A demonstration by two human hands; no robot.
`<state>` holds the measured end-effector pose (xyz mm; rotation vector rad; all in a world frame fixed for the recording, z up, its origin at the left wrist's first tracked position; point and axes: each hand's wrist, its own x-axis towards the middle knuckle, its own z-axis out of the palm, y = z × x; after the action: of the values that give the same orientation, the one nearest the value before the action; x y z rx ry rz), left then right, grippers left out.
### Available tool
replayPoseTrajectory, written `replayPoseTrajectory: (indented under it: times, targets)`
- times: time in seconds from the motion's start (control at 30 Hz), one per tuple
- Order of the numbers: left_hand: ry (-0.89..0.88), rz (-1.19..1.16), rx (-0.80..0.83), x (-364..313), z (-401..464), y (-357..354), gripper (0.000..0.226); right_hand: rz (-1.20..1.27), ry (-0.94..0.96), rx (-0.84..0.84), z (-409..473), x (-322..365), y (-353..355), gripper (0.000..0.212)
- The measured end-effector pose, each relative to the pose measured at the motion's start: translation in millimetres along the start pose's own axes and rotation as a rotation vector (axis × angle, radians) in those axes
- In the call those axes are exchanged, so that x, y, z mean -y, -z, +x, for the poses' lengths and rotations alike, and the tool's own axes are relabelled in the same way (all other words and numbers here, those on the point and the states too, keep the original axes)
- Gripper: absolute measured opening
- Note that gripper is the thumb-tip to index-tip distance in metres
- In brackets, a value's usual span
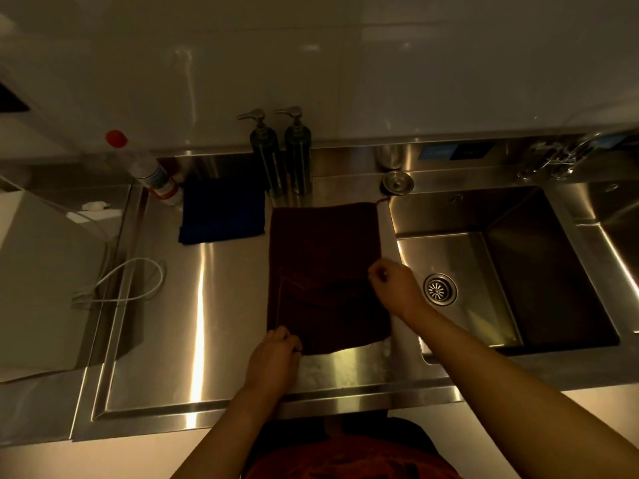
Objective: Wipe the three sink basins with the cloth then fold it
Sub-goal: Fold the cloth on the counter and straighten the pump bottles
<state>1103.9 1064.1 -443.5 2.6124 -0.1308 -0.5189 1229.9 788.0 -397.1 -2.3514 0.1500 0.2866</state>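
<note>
- A dark brown cloth (pixel 325 271) lies spread flat on the steel desk (pixel 207 305), just left of the nearest sink basin (pixel 484 271); this cloth is the landmark for all that follows.
- A fold shows across the cloth's lower half, where one layer lies over another.
- The left hand (pixel 275 357) sits at the cloth's near left corner, its grip pinching the edge with curled fingers.
- The right hand (pixel 394 288) is at the cloth's right edge, about halfway along; its grip is curled with the fingertips together at the hem, so it seems to pinch the edge, though the light is dim.
- A blue cloth (pixel 223 216) lies flat on the desk to the far left of the brown cloth, close beside it but not touching.
- Two dark pump bottles (pixel 283 157) stand upright side by side just beyond the cloth's far edge, against the wall.
- A white bottle with a red cap (pixel 145 167) leans tilted past the blue cloth, further left of the brown one.
- A round metal drain stopper (pixel 397 183) rests on the desk just beyond the cloth's far right corner.
- The basin to the cloth's right has a round drain (pixel 440 289) just beside the right hand.
- A second basin (pixel 619 219) lies further right, partly cut off by the frame.
- A white cable (pixel 131 281) loops well to the cloth's left.
</note>
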Motion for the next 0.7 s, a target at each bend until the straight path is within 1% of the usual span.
replayPoseTrajectory:
  times: [0.07, 0.1, 0.17, 0.23, 0.3, 0.37, 0.43, 0.5, 0.6, 0.63, 0.7]
  targets:
    - [0.001, -0.012, 0.012, 3, 1, 4, 0.016, 0.094, -0.103, -0.104, 18, 6, 9, 0.021]
    - [0.001, -0.011, 0.021, 4, 2, 5, 0.016, 0.094, -0.129, -0.133, 24, 7, 11, 0.027]
    - [0.014, 0.000, 0.007, 7, 2, 8, 0.015, 0.039, -0.101, -0.138, 25, 7, 11, 0.034]
    - [0.057, -0.011, -0.049, 9, 2, 10, 0.015, -0.017, -0.014, -0.062, 15, 4, 6, 0.031]
    - [0.083, -0.030, -0.091, 11, 1, 10, 0.015, -0.108, 0.057, 0.076, -3, -6, -3, 0.023]
    - [0.106, -0.036, -0.096, 14, -2, 6, 0.025, -0.197, 0.055, 0.209, -23, -22, -12, 0.018]
    - [0.143, -0.055, -0.089, 19, -6, 2, 0.032, -0.241, -0.004, 0.285, -40, -36, -16, 0.024]
    - [0.159, -0.084, -0.079, 22, -11, -3, 0.031, -0.235, -0.060, 0.297, -55, -48, -19, 0.032]
    - [0.145, -0.123, -0.094, 23, -17, -10, 0.014, -0.205, -0.091, 0.261, -71, -56, -19, 0.028]
    - [0.149, -0.150, -0.119, 22, -19, -11, 0.012, -0.189, -0.098, 0.246, -75, -57, -19, 0.027]
    - [0.208, -0.275, -0.197, 19, -22, -10, 0.016, -0.143, -0.111, 0.199, -81, -56, -17, 0.028]
